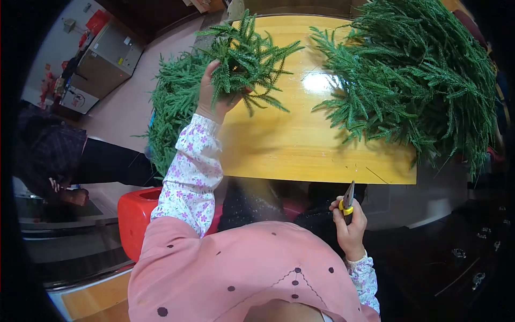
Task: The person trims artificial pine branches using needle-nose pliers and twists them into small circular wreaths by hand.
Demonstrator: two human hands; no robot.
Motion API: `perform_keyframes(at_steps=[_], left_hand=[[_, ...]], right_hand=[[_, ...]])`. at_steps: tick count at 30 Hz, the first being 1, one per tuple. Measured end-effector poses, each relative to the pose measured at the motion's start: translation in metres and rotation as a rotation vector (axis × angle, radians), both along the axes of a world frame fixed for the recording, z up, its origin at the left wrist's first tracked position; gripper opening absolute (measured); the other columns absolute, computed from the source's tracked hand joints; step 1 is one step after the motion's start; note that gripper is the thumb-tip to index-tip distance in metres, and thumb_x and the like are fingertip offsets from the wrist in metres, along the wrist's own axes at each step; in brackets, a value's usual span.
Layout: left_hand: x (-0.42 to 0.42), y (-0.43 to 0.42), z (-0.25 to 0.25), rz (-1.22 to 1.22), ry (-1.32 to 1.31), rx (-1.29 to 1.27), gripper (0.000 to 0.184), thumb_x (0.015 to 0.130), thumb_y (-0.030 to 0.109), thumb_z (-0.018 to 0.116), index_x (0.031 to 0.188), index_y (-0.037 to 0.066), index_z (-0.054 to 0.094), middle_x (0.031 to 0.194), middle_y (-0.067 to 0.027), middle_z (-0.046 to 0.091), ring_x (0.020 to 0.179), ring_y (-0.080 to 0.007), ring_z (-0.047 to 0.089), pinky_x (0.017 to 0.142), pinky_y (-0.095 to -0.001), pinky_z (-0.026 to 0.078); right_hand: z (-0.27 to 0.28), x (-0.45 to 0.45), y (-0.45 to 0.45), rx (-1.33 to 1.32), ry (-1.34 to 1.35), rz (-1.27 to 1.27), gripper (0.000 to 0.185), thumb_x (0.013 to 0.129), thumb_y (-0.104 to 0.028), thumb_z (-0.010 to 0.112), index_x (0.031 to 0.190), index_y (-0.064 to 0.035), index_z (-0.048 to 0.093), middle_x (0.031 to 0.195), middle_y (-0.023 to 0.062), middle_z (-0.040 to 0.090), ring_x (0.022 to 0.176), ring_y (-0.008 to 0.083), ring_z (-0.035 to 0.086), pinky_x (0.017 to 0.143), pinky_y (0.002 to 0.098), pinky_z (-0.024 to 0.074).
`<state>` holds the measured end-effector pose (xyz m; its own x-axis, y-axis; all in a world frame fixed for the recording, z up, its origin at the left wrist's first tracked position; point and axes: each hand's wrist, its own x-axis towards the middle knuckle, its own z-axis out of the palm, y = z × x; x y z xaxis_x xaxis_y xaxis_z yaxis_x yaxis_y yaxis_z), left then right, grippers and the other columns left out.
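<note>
My left hand (214,96) grips a bunch of green artificial fir sprigs (244,61), raised over the left part of the yellow table (268,145). Its thumb shows on the near side, while the other fingers are mostly hidden behind the greenery. Close to the table's front edge, my right hand (351,228) is wrapped around a pair of pliers (348,204) with yellow and black handles. The pliers' pointed metal jaws face up toward the table, and they look closed.
A large heap of green branches (413,80) covers the table's right side. More greenery (174,102) hangs beyond its left edge. A red plastic stool (134,214) stands at lower left, near another person's dark-trousered leg (115,161). Small clippings (375,174) lie near the front edge.
</note>
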<state>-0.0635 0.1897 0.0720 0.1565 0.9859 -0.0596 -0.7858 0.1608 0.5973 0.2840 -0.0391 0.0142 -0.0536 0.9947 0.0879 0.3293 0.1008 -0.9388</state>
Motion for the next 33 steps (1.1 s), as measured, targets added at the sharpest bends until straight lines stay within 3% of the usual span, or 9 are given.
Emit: perform_keyframes(at_steps=[7, 10, 17, 21, 23, 26, 28, 30, 33], left_hand=[[0.014, -0.028, 0.003, -0.004, 0.125, -0.084, 0.039, 0.089, 0.037, 0.052, 0.109, 0.005, 0.061, 0.101, -0.0117, 0.066, 0.087, -0.0250, 0.065, 0.072, -0.0406, 0.057], [0.021, -0.054, 0.013, -0.153, 0.507, -0.108, 0.037, 0.086, 0.029, 0.059, 0.114, 0.005, 0.060, 0.102, -0.0094, 0.066, 0.088, -0.0186, 0.063, 0.078, -0.0334, 0.054], [0.041, -0.054, 0.044, -1.463, 1.173, 0.408, 0.056, 0.073, 0.018, 0.076, 0.120, -0.005, 0.056, 0.107, -0.0085, 0.064, 0.099, -0.0138, 0.055, 0.085, -0.0305, 0.047], [0.039, 0.016, 0.115, -0.897, 1.573, 0.523, 0.048, 0.076, 0.017, 0.073, 0.120, 0.001, 0.060, 0.097, -0.0030, 0.068, 0.075, -0.0075, 0.061, 0.067, -0.0241, 0.051], [0.029, 0.082, 0.128, -0.163, 1.668, 0.799, 0.054, 0.083, 0.025, 0.071, 0.128, 0.001, 0.053, 0.099, -0.0049, 0.067, 0.084, -0.0116, 0.063, 0.075, -0.0251, 0.052], [0.019, 0.128, 0.159, 0.574, 2.136, 0.722, 0.080, 0.081, 0.045, 0.072, 0.139, 0.001, 0.039, 0.143, -0.0206, 0.037, 0.132, -0.0348, 0.037, 0.108, -0.0420, 0.034], [0.027, 0.124, 0.145, 0.852, 1.755, 0.644, 0.060, 0.083, 0.032, 0.071, 0.128, -0.003, 0.051, 0.107, -0.0158, 0.055, 0.078, -0.0217, 0.061, 0.066, -0.0330, 0.051], [0.025, 0.126, 0.096, 0.444, 1.227, 0.613, 0.046, 0.087, 0.029, 0.069, 0.122, 0.001, 0.057, 0.099, -0.0057, 0.067, 0.085, -0.0122, 0.063, 0.075, -0.0261, 0.051], [0.056, 0.047, 0.033, 0.067, 1.362, 0.540, 0.023, 0.089, 0.018, 0.066, 0.105, 0.001, 0.065, 0.091, -0.0050, 0.066, 0.081, -0.0114, 0.062, 0.070, -0.0258, 0.052]], right_hand=[[-0.001, -0.002, 0.001, -0.002, -0.005, 0.012, 0.020, 0.085, 0.000, 0.064, 0.103, -0.0002, 0.057, 0.087, 0.0127, 0.062, 0.080, 0.0272, 0.064, 0.071, 0.0337, 0.0504], [-0.001, -0.001, 0.002, -0.019, 0.048, 0.006, 0.021, 0.084, 0.001, 0.064, 0.104, 0.0001, 0.056, 0.088, 0.0128, 0.062, 0.081, 0.0272, 0.064, 0.072, 0.0337, 0.0505], [-0.007, 0.004, 0.004, 0.029, 0.013, 0.001, 0.020, 0.087, 0.001, 0.058, 0.107, -0.0002, 0.057, 0.088, 0.0067, 0.064, 0.076, 0.0139, 0.063, 0.063, 0.0251, 0.0489], [-0.007, 0.003, 0.003, -0.001, 0.068, -0.013, 0.020, 0.087, 0.000, 0.058, 0.107, -0.0001, 0.057, 0.088, 0.0066, 0.064, 0.076, 0.0138, 0.063, 0.063, 0.0248, 0.0489], [-0.004, 0.001, 0.002, -0.029, 0.094, -0.013, 0.021, 0.086, 0.000, 0.060, 0.107, 0.0000, 0.057, 0.089, 0.0085, 0.064, 0.078, 0.0177, 0.064, 0.067, 0.0275, 0.0495], [0.001, 0.000, 0.000, -0.047, 0.095, -0.014, 0.023, 0.084, 0.000, 0.064, 0.106, 0.0003, 0.057, 0.089, 0.0126, 0.064, 0.083, 0.0258, 0.065, 0.074, 0.0330, 0.0505], [0.000, 0.000, -0.002, -0.040, 0.077, -0.014, 0.023, 0.084, 0.000, 0.064, 0.106, 0.0001, 0.057, 0.089, 0.0127, 0.064, 0.083, 0.0259, 0.065, 0.074, 0.0331, 0.0503], [0.002, 0.001, -0.001, -0.018, 0.073, -0.010, 0.023, 0.084, -0.002, 0.064, 0.106, -0.0003, 0.057, 0.089, 0.0127, 0.063, 0.082, 0.0272, 0.065, 0.073, 0.0334, 0.0499], [0.000, 0.002, 0.001, 0.003, 0.052, 0.000, 0.023, 0.084, -0.002, 0.065, 0.105, -0.0008, 0.057, 0.089, 0.0126, 0.063, 0.082, 0.0286, 0.064, 0.073, 0.0338, 0.0496]])
